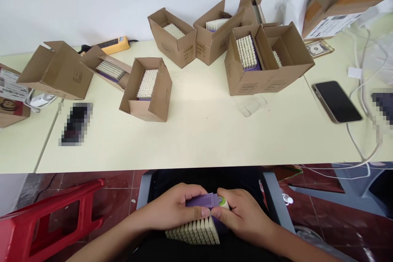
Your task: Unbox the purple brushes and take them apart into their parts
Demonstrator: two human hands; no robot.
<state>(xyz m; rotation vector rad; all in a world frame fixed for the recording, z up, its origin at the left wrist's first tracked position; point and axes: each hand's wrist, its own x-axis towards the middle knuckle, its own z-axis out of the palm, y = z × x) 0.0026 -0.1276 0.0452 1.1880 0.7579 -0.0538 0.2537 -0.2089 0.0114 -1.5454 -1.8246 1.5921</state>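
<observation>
Purple-backed scrub brush (196,227) right over my lap, cream bristles toward me, sitting between both hands. Left hand (173,208) clamped on one end, right hand (245,217) clamped on the other, grip closed on the brush from both sides. Open cardboard boxes (172,37) holding more brushes sit well beyond, on the table (199,139).

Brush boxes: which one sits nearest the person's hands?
The box left of centre, brush bristles up; it sits further forward on the table than the others, closest to the left hand.
</observation>
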